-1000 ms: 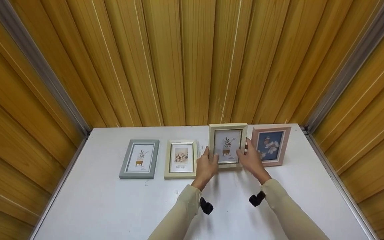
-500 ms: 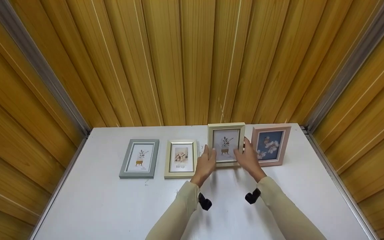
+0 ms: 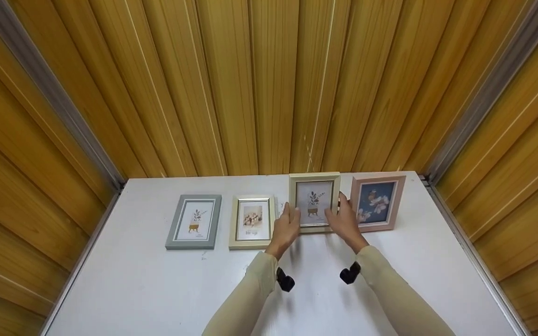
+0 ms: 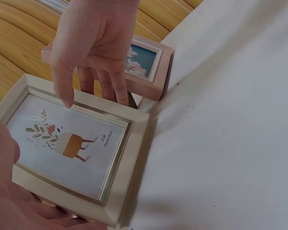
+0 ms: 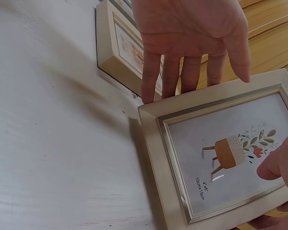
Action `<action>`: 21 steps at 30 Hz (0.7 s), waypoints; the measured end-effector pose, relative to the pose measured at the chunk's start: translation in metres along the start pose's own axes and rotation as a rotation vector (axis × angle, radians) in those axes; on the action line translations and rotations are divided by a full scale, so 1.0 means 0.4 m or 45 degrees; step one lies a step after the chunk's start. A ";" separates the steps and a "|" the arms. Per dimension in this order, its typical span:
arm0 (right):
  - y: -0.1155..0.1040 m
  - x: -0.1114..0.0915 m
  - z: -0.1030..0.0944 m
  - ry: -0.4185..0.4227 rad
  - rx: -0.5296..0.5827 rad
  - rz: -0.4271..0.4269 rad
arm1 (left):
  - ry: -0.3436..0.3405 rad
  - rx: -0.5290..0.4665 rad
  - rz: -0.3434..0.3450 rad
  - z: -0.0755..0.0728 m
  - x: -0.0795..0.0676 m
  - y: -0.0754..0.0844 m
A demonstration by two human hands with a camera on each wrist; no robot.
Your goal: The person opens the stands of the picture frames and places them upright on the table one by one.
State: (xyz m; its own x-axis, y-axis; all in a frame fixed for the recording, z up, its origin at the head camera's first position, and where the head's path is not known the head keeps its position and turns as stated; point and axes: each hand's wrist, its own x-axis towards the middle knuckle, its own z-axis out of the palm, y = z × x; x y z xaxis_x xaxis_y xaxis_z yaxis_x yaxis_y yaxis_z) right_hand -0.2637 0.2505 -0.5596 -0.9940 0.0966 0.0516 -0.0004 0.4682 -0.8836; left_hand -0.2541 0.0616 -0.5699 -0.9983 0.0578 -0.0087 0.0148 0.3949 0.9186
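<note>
A cream picture frame [image 3: 314, 200] with a potted-plant print stands nearly upright at the back of the white table. My left hand [image 3: 286, 230] grips its left side, thumb at the front and fingers round the edge. On the opposite side my right hand [image 3: 346, 225] holds it the same way, the thumb over the print's edge. In the left wrist view, the lower edge of the cream frame [image 4: 127, 167] is close over the tabletop. A pink picture frame [image 3: 377, 204] with white flowers on blue stands upright, just right of my right hand.
Left of my hands, a smaller cream picture frame [image 3: 251, 220] and a grey-green picture frame [image 3: 194, 222] stand in the same row. Wood-patterned panels [image 3: 269, 93] rise behind the white table [image 3: 147, 289] and on both sides.
Both hands have shifted the held picture frame slightly left, widening its gap to the pink picture frame. The other picture frames have stayed in place.
</note>
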 end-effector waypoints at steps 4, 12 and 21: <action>0.003 -0.004 0.002 -0.012 0.017 -0.008 | -0.011 0.001 -0.008 0.001 0.000 -0.003; 0.005 -0.009 0.004 -0.019 0.001 -0.022 | -0.012 -0.004 -0.007 0.003 -0.002 -0.006; 0.015 -0.018 0.008 -0.019 -0.010 -0.049 | -0.016 0.026 -0.004 0.004 -0.011 -0.016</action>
State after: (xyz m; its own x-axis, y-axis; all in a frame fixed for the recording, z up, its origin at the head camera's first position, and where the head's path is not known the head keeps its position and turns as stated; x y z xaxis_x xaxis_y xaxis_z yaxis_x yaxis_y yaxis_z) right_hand -0.2567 0.2500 -0.5668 -0.9948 0.0651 0.0782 -0.0377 0.4782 -0.8774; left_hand -0.2496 0.0604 -0.5765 -0.9975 0.0683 -0.0169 0.0129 0.4139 0.9102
